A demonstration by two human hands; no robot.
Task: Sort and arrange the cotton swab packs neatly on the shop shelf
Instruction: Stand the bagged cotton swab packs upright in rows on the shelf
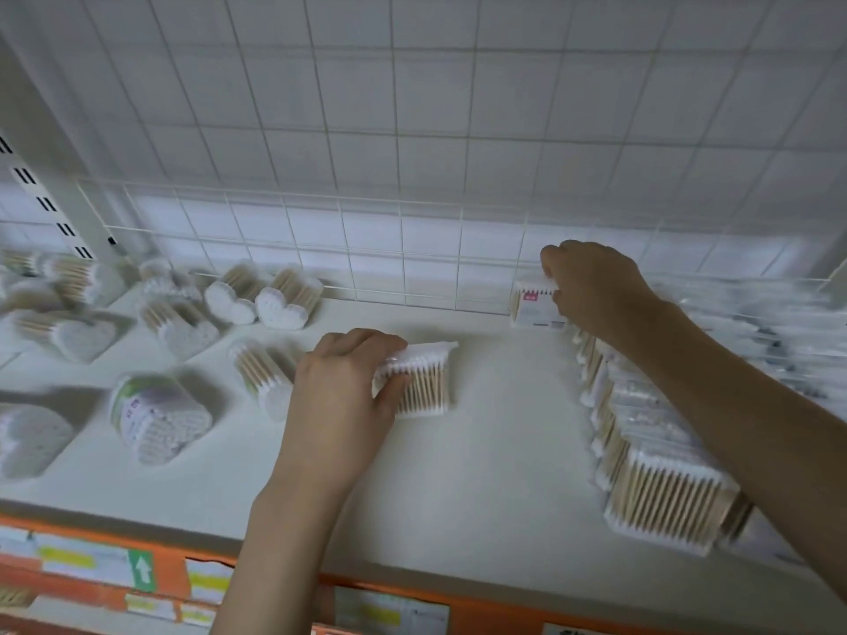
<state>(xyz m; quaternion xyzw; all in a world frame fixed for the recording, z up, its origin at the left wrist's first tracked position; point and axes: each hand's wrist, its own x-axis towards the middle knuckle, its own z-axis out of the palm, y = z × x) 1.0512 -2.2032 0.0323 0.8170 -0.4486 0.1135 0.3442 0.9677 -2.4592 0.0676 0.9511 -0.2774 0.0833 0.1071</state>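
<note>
My left hand (341, 396) grips a flat clear pack of wooden-stick cotton swabs (424, 382) standing on the white shelf (481, 451), near its middle. My right hand (591, 286) reaches to the back right and holds a small pack with a pink label (534, 304) against the wire grid. From that pack a row of flat swab packs (660, 488) runs forward along the right side, standing on edge. Heart-shaped swab tubs (279, 300) and round ones (156, 419) lie scattered on the left half.
A white wire grid (403, 249) backs the shelf. An orange front strip with price labels (137, 575) runs along the near edge. More clear packets (770, 332) lie beyond my right forearm. A slotted upright (46, 203) stands at far left.
</note>
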